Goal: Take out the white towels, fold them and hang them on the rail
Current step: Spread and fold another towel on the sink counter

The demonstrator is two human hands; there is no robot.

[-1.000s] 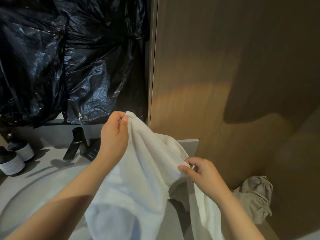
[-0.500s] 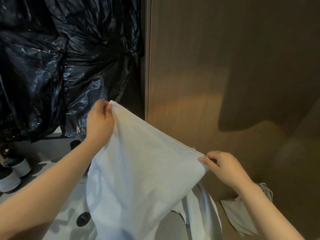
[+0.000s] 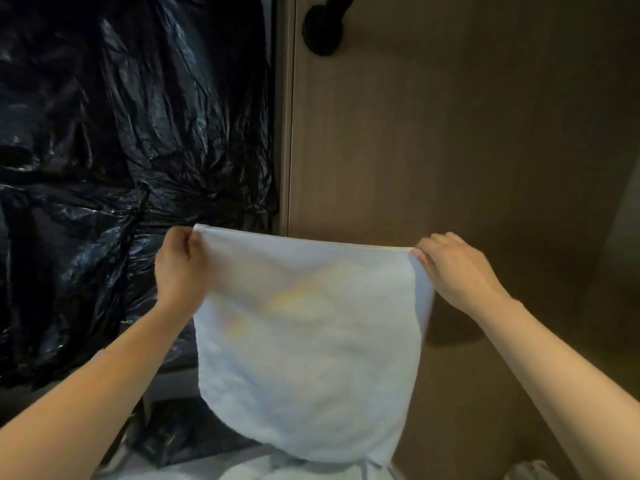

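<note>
- The soft white terry towel (image 3: pixel 304 341) has been raised and stretched flat; a second ago it was bunched.
- Its top corners are pinched by the left hand (image 3: pixel 180 268) and right hand (image 3: pixel 453 268), before the brown wooden panel (image 3: pixel 450 133).
- Folding can probably be begun now.

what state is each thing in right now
white towel, held up, spread flat, top edge taut between both hands, lower part hanging
left hand, pinches the towel's top left corner
right hand, pinches the towel's top right corner
black plastic, crumpled, covers the left side
black fitting, on the wood panel, nothing hanging on the part in view
</note>
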